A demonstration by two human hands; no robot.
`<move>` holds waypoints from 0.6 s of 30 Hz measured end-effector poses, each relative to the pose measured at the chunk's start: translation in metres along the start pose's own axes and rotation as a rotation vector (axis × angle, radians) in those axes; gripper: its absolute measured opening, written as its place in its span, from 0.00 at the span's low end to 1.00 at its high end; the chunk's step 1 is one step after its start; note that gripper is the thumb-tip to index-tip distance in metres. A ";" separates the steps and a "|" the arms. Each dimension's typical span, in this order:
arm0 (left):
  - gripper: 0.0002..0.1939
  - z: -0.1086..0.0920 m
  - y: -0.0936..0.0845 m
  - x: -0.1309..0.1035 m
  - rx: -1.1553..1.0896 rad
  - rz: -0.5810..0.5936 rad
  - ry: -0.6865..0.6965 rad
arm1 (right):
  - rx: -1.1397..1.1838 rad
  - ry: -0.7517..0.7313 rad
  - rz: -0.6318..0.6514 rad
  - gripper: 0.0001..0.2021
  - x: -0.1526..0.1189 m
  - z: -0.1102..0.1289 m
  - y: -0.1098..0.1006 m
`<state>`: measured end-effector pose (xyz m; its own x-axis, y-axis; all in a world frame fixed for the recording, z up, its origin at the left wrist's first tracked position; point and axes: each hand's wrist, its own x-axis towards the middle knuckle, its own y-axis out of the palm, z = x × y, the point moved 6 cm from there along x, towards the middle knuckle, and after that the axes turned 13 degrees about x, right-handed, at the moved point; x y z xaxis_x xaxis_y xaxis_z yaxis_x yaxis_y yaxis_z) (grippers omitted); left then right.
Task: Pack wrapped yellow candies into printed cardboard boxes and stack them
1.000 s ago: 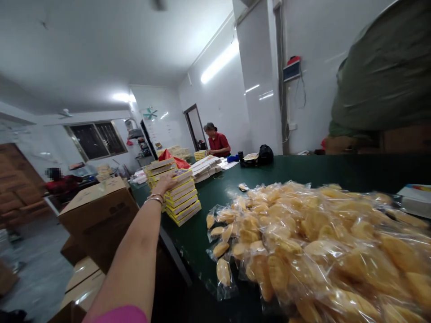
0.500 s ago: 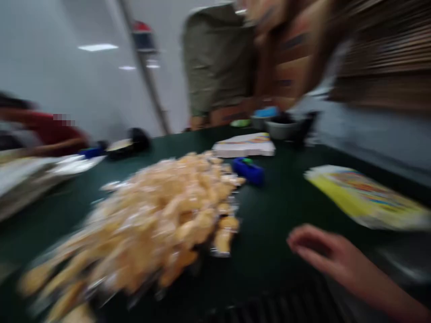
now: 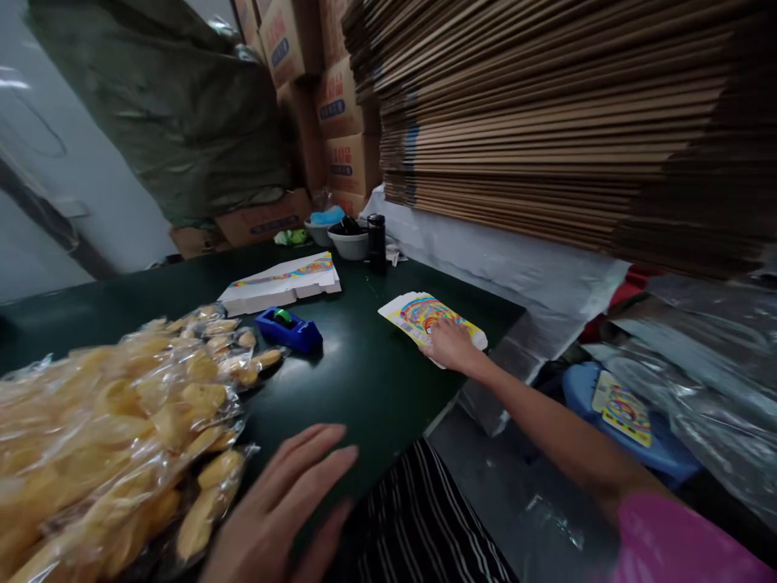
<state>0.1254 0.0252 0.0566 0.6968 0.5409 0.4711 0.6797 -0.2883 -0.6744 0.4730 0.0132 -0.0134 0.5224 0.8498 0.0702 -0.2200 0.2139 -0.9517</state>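
Note:
My right hand (image 3: 450, 344) rests on the near part of a colourful printed flat carton (image 3: 418, 312) on the dark green table, its fingers bent over the carton's edge. Low in the view, my left hand (image 3: 285, 506) hovers by the table's near edge with its fingers apart and nothing in them. To its left lies a large heap of clear-wrapped yellow pieces (image 3: 139, 405). A blue tape dispenser (image 3: 289, 330) with a green roll sits beyond the left hand, in front of a stack of white printed cartons (image 3: 282, 283).
Bowls (image 3: 350, 241) and a black bottle (image 3: 376, 243) stand at the table's far corner. Flattened cardboard (image 3: 534, 146) is piled high at the right. A blue stool (image 3: 631, 421) bearing a printed carton stands beside the table, near plastic sheeting.
The view has swung to the right. My right hand has reached forward onto the printed carton, and my left hand has come into view.

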 end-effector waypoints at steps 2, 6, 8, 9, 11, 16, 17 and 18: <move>0.15 0.003 0.053 0.021 -0.257 0.133 -0.220 | 0.013 -0.039 0.037 0.20 -0.007 0.005 0.001; 0.16 0.041 0.160 0.067 -1.011 0.053 -0.888 | 0.018 -0.103 0.048 0.18 -0.024 0.012 -0.001; 0.12 0.056 0.196 0.097 -1.046 0.015 -0.956 | 0.022 -0.146 0.044 0.17 -0.031 0.015 -0.002; 0.11 0.062 0.209 0.110 -1.049 -0.004 -0.966 | 0.029 -0.172 0.049 0.17 -0.034 0.015 -0.003; 0.10 0.067 0.223 0.129 -1.048 -0.055 -0.964 | 0.058 -0.221 0.053 0.14 -0.034 0.013 -0.010; 0.10 0.061 0.204 0.118 -1.018 -0.147 -0.821 | 0.182 -0.238 -0.030 0.18 -0.015 0.004 -0.049; 0.11 0.062 0.192 0.106 -0.995 -0.165 -0.794 | 0.211 -0.265 -0.003 0.17 -0.013 0.009 -0.054; 0.11 0.064 0.177 0.092 -0.960 -0.192 -0.778 | 0.238 -0.312 0.042 0.14 -0.014 0.018 -0.055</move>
<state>0.2951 0.0747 -0.0558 0.4702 0.8669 -0.1654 0.8758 -0.4351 0.2089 0.4631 -0.0023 0.0433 0.2413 0.9580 0.1547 -0.4401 0.2501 -0.8624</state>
